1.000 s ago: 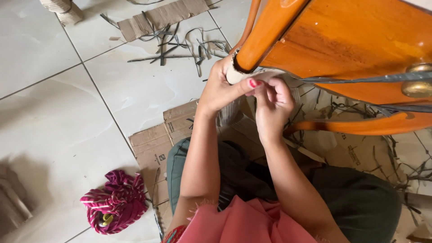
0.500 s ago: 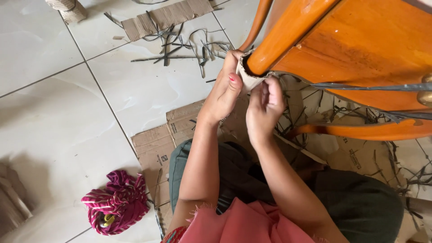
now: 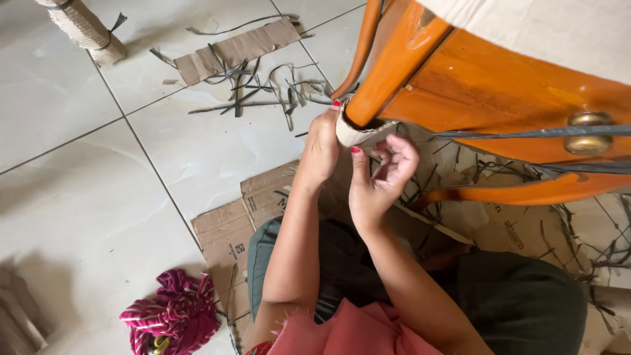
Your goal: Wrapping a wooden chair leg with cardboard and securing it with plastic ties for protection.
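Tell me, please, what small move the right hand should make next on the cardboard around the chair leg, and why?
Probably bring the right hand back onto the cardboard wrap and press down its free edge. The left hand alone holds the wrap around the tip of the orange wooden leg, while the right hand hangs open just beside it, and the wrap's edge looks loose.

Open tile floor (image 3: pixel 98 197) left – free passage; orange chair frame (image 3: pixel 499 112), strap scraps (image 3: pixel 263 85) crowd right.
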